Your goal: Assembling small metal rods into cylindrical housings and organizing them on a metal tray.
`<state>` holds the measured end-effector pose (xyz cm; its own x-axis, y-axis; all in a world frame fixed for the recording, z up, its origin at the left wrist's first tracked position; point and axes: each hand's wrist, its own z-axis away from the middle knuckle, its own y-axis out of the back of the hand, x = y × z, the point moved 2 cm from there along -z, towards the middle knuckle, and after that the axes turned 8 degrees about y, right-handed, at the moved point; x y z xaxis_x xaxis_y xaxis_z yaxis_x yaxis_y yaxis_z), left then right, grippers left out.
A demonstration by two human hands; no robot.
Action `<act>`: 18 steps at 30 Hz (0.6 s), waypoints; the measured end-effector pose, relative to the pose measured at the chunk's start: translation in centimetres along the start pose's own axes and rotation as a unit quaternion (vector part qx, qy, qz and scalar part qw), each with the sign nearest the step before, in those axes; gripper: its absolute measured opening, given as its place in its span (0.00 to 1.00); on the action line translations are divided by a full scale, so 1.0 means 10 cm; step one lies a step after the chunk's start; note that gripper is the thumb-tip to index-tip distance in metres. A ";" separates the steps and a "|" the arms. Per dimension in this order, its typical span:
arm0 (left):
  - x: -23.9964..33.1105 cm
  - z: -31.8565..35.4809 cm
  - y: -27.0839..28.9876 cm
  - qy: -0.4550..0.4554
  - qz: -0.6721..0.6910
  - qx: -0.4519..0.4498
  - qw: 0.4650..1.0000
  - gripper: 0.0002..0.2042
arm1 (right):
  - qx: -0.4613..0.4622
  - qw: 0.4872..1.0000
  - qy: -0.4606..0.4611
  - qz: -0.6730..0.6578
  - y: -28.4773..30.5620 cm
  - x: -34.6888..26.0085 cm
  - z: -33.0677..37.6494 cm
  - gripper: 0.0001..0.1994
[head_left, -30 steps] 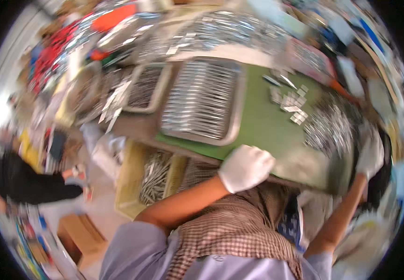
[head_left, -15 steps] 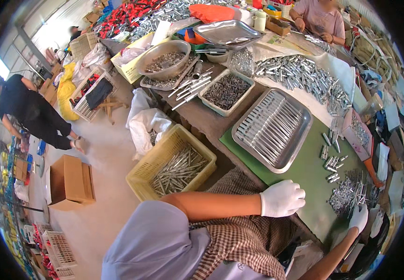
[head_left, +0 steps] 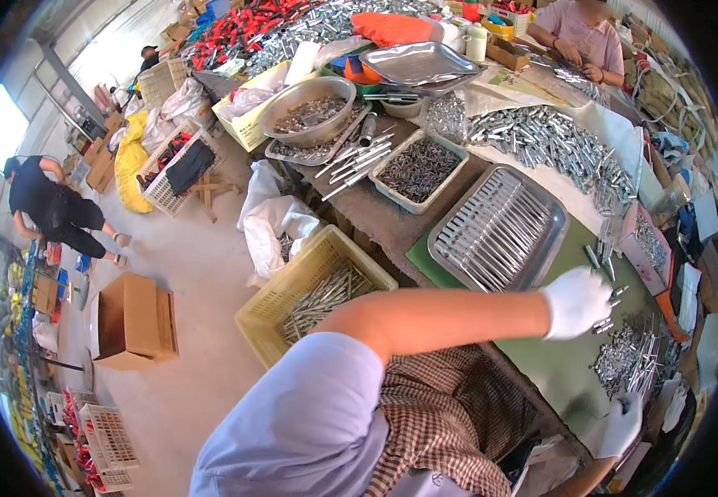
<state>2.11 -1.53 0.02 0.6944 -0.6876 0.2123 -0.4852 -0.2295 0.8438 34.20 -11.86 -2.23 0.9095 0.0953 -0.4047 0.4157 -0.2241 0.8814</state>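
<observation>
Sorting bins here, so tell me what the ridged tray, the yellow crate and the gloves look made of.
Ridged tray: apparently bare metal, grey sheen. Yellow crate: probably moulded plastic, matte lattice walls. Left hand glove: white, soft-looking, likely knit fabric; right hand glove likewise.

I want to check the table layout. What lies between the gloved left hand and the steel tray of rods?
In the head view, only bare green mat and a few loose metal pins lie between the left hand and the steel tray.
</observation>
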 end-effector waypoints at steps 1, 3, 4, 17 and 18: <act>-0.10 -0.24 -0.22 0.015 0.001 -0.004 1.000 0.06 | -0.004 1.000 0.019 -0.003 -0.15 -0.03 0.10 0.06; -0.40 -0.58 -0.52 0.068 -0.028 -0.078 0.994 0.07 | 0.086 0.995 0.029 -0.042 -0.48 -0.14 0.20 0.07; -0.47 -0.70 -0.66 0.093 -0.070 -0.097 0.989 0.10 | 0.114 0.991 0.057 0.040 -0.55 -0.13 0.25 0.09; -0.63 -1.02 -1.15 0.151 -0.043 -0.190 0.969 0.13 | 0.120 0.984 -0.024 0.132 -0.58 -0.13 0.28 0.16; -0.64 -0.98 -1.16 0.162 -0.045 -0.192 0.967 0.13 | 0.113 0.985 -0.017 0.128 -0.58 -0.12 0.26 0.16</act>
<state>8.47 12.31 -6.28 0.8843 -0.4112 0.2210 -0.2260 0.0370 0.9734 30.68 -13.16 -7.47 0.9820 -0.0239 -0.1872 0.1570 -0.4464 0.8809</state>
